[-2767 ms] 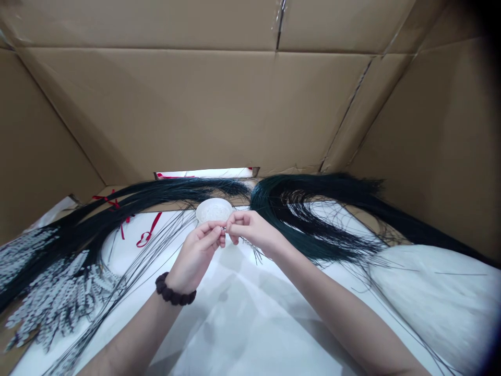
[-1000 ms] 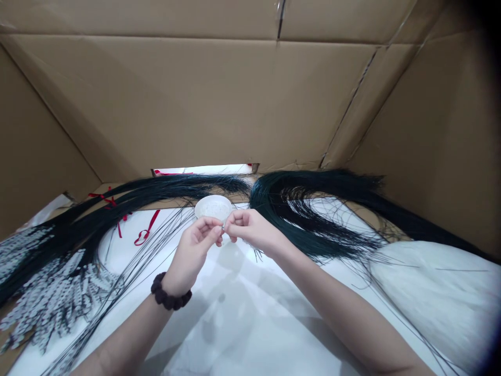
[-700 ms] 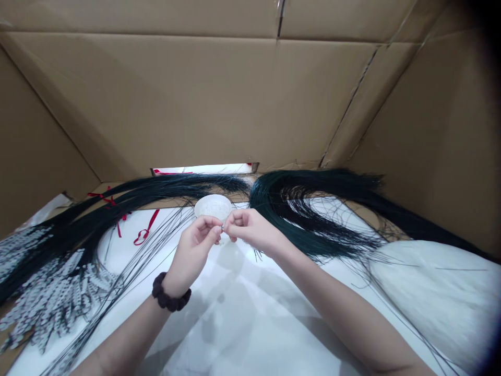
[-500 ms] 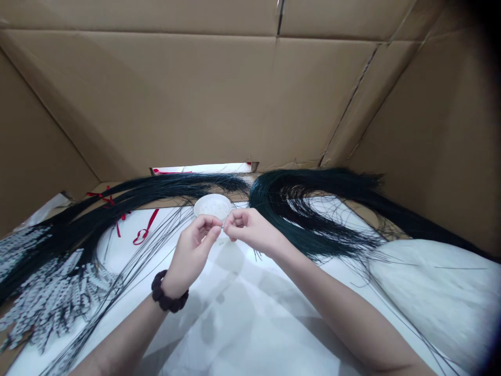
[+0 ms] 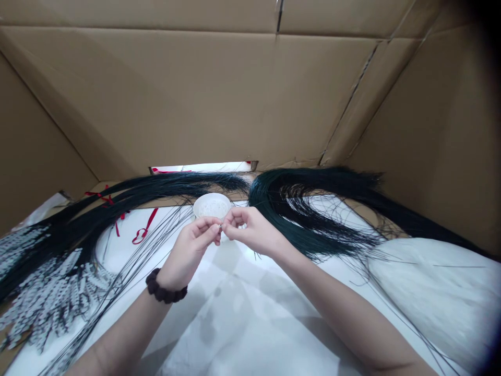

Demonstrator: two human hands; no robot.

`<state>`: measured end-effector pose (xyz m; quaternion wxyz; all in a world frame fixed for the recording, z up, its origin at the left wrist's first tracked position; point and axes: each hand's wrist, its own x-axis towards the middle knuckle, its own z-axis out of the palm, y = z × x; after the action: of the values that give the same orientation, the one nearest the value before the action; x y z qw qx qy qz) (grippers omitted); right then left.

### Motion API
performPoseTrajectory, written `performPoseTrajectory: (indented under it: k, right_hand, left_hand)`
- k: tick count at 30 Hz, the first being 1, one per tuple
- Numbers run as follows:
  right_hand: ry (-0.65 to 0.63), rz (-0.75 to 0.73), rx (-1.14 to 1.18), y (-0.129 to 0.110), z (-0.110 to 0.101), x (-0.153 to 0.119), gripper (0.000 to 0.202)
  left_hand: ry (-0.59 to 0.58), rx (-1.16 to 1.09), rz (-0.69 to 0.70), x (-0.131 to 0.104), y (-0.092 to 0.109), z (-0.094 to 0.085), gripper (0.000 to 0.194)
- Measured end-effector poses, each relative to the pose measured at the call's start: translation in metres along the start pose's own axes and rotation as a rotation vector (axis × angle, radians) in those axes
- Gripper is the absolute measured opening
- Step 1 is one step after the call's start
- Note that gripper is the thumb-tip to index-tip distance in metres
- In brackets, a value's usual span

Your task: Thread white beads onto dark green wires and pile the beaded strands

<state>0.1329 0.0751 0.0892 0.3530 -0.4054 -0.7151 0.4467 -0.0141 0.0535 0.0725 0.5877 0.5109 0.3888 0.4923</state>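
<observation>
My left hand (image 5: 188, 249) and my right hand (image 5: 250, 228) meet at the fingertips, each in a pinch. Between them shows a tiny dark piece (image 5: 221, 228), too small to name. Just behind the fingers stands a white bowl (image 5: 212, 202) with small pale bits in it. On my left wrist is a dark scrunchie (image 5: 166, 288). Thin dark strands (image 5: 143, 245) run from near the bowl down to the lower left, passing to the left of my left hand. A thick looped bundle of dark green-black strands (image 5: 270, 209) lies to the right of my right hand.
Cardboard walls (image 5: 188, 99) enclose the white work surface (image 5: 235, 324). Dark bundles at left end in clusters of pale, beaded-looking strips (image 5: 58, 297). Red ribbon (image 5: 144, 230) lies near them. A full white plastic bag (image 5: 438, 292) sits at right.
My left hand has turned slightly, its fingers and thumb now closer together against the right fingertips. My right hand has barely moved.
</observation>
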Motion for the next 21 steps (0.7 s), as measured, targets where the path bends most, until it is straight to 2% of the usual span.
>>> performPoseTrajectory:
  k: [5,12,21]
  right_hand:
    - [-0.009,0.014,0.011,-0.002,-0.001,0.000,0.007]
    - [-0.041,0.085,0.037,-0.005,-0.002,-0.002,0.006]
    - [-0.043,0.059,0.042,-0.004,-0.003,-0.002,0.007]
  left_hand:
    - [-0.030,-0.031,-0.015,0.000,0.001,0.000,0.010]
    - [0.042,0.257,0.093,-0.001,0.006,-0.001,0.010]
    - [0.047,0.378,0.111,-0.005,0.010,-0.001,0.011]
